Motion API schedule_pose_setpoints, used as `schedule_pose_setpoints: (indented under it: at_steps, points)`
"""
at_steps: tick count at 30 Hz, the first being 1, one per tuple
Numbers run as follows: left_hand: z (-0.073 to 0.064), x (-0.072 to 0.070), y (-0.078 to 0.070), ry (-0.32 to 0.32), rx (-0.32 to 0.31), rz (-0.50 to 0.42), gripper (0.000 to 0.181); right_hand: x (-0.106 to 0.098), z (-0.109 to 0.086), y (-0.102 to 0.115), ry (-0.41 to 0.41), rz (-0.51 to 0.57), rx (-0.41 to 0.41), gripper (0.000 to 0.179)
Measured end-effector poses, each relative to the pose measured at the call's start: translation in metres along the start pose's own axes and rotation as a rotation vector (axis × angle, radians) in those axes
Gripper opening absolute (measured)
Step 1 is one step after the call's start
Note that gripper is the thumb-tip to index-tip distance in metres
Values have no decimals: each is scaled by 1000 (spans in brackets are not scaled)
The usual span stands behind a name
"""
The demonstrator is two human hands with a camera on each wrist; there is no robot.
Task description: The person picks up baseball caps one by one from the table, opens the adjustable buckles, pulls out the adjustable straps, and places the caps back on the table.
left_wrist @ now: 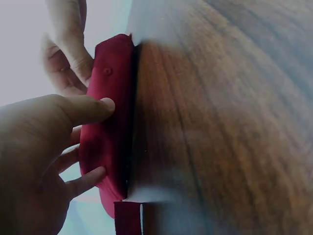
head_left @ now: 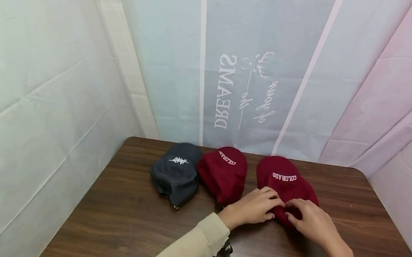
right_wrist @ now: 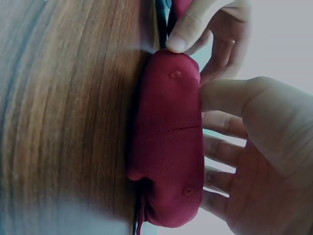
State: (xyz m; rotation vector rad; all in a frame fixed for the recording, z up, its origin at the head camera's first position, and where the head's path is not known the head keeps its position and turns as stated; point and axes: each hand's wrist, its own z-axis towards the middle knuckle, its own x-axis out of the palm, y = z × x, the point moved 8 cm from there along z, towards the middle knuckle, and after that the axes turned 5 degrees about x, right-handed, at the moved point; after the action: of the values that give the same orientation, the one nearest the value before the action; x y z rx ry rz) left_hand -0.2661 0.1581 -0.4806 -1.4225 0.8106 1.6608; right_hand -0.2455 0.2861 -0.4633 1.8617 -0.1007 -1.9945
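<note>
A maroon baseball cap point(head_left: 284, 185) with white COLORADO lettering lies on the right of the table, under both hands. My left hand point(head_left: 256, 205) rests on its near left part. In the left wrist view, the thumb and little finger touch the cap's side point(left_wrist: 105, 137). From the right, my right hand point(head_left: 312, 221) touches the same cap, its fingers extended over the top in the right wrist view. A second maroon COLORADO cap point(head_left: 223, 173) lies to the left, partly behind the left hand. Beside it sits a dark grey cap point(head_left: 176, 172) with white script.
All the caps lie near the far edge of a dark wooden table point(head_left: 131, 231). Behind it hangs a pale blue curtain point(head_left: 176, 56) with white lettering. White fabric point(head_left: 34, 81) hangs at the left, pinkish fabric point(head_left: 395, 92) at the right.
</note>
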Motion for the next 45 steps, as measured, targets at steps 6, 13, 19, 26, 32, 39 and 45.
schedule_pose_setpoints:
  at_steps: [6,13,19,26,32,39,45]
  points:
    - [0,2,1,-24,-27,33,26,1,-2,1,-12,22,-29,21]
    - [-4,-1,6,-55,-91,-9,19,-5,-8,2,-78,26,-75,18]
    - [-7,0,13,-61,-148,-72,17,-3,-10,-2,-31,41,-43,40]
    - [-11,-6,19,-125,-143,-107,16,-1,-9,-3,-39,6,-89,37]
    - [-14,-10,21,-158,-139,-110,18,-5,-7,-3,-87,-1,-109,28]
    - [-16,-15,24,-201,-159,-164,18,-13,-7,-4,-122,10,-53,22]
    - [-19,-24,26,-239,-175,-159,20,-24,-5,0,-193,29,-66,23]
